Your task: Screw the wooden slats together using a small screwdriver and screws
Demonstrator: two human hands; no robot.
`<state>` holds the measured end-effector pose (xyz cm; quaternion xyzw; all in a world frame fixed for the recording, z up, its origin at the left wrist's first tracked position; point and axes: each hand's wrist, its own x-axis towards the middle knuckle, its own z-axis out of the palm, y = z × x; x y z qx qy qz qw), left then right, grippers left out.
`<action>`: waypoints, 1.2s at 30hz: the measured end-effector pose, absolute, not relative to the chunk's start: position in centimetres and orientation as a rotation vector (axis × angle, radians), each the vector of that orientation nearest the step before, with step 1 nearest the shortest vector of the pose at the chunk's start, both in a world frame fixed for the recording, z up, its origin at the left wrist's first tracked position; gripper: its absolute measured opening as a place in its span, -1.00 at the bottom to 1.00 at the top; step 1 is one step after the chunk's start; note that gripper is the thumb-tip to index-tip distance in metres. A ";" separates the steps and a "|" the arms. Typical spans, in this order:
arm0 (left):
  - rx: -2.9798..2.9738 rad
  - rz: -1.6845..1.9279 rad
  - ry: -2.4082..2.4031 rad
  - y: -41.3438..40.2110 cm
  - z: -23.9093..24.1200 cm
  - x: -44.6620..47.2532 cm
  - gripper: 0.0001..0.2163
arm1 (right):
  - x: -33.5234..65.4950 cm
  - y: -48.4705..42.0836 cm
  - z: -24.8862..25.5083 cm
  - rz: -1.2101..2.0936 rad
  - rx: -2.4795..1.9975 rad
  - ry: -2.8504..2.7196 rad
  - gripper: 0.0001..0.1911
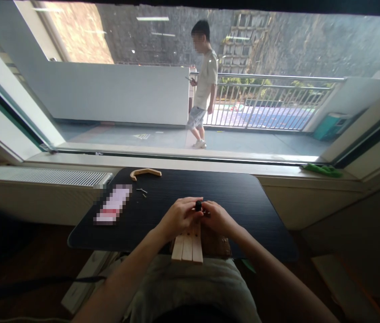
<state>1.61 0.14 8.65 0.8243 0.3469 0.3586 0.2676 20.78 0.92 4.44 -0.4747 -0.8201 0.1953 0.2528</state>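
Note:
My left hand (178, 216) and my right hand (217, 217) meet over the near edge of a black table (243, 202). Both are closed around the top of a pale wooden piece made of side-by-side slats (187, 247) that hangs over the table edge toward my lap. A small black knob-like object (198, 205) sticks up between my fingertips; which hand pinches it I cannot tell. A brown wooden part (216, 246) shows under my right wrist.
A curved wooden piece (145, 172) lies at the table's far edge. A few small screws (142, 192) and a pink-white card (113, 205) lie at left. A radiator (42, 176) runs along the wall. Outside the window a person (203, 85) walks past a railing (270, 101).

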 end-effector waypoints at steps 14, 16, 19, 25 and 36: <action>2.207 0.954 0.926 0.0 8.6 1.4 -0.84 | 20.7 1.8 4.3 0.762 -1.439 -2.225 -0.86; 2.213 0.957 0.920 0.1 8.6 1.3 -0.84 | 20.6 1.8 4.4 0.763 -1.425 -2.226 -0.84; 2.223 0.960 0.914 0.0 8.6 1.3 -0.85 | 20.5 1.9 4.4 0.770 -1.415 -2.227 -0.82; 2.287 0.907 0.928 0.0 8.9 1.4 -0.86 | 20.9 1.8 4.4 0.854 -1.408 -2.198 -0.87; 2.347 0.911 0.994 0.1 8.9 1.7 -0.81 | 22.1 -0.7 14.1 0.468 -1.166 -2.182 -0.73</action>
